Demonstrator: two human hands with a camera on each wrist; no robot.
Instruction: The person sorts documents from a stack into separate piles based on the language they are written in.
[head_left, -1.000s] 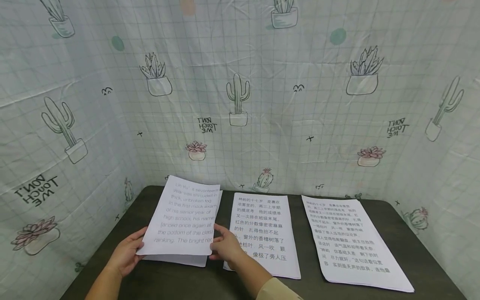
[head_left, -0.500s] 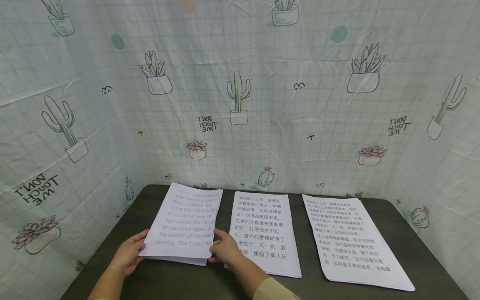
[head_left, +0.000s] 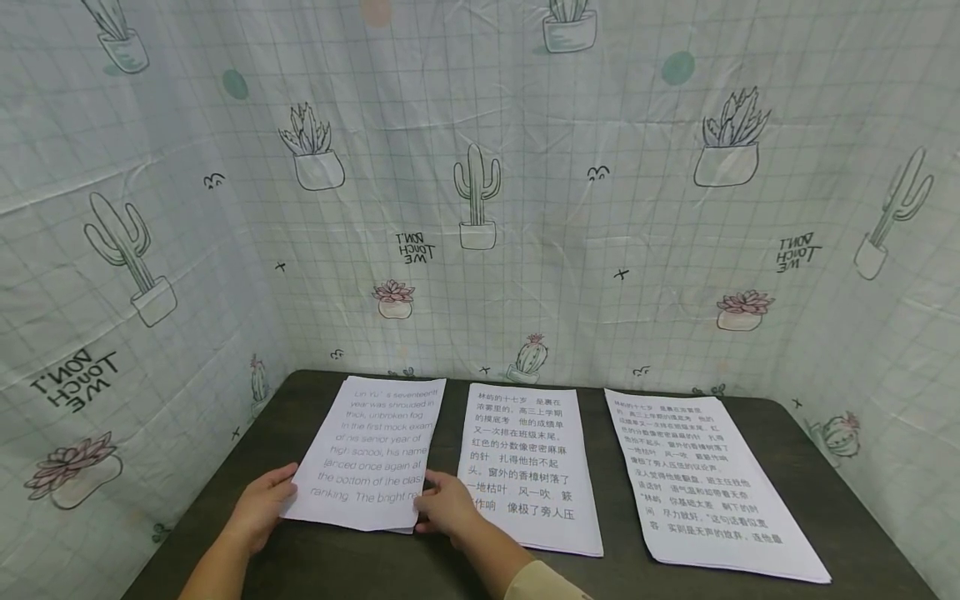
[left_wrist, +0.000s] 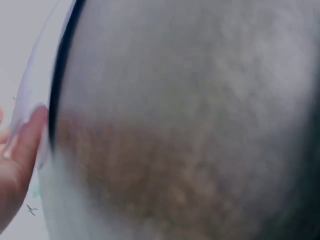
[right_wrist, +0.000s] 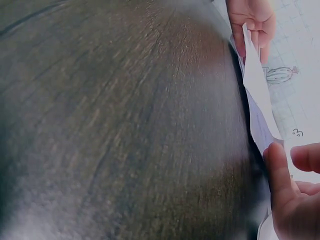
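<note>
A printed sheet of paper (head_left: 367, 458) with large English text lies over a white sheet at the left, its near edge bowed up off the table. My left hand (head_left: 262, 507) pinches its near left corner between thumb and fingers. At the right edge, close to the near corner, my right hand (head_left: 448, 504) pinches the same sheet. The right wrist view shows the raised paper (right_wrist: 257, 95) edge-on between both hands. In the left wrist view, a finger of the left hand (left_wrist: 22, 160) lies against the paper (left_wrist: 37, 75).
Just right of my hands lies a stack of pages (head_left: 525, 467) with Chinese text, partly covered by the right hand. Another Chinese-text stack (head_left: 705, 492) lies slanted farther right. All rest on a dark wooden table (head_left: 352, 567), with a cactus-print cloth (head_left: 525, 208) hanging behind.
Both hands have lowered the English-text sheet and drawn it slightly nearer. It now covers nearly all of the sheet beneath. The two Chinese-text stacks have stayed put.
</note>
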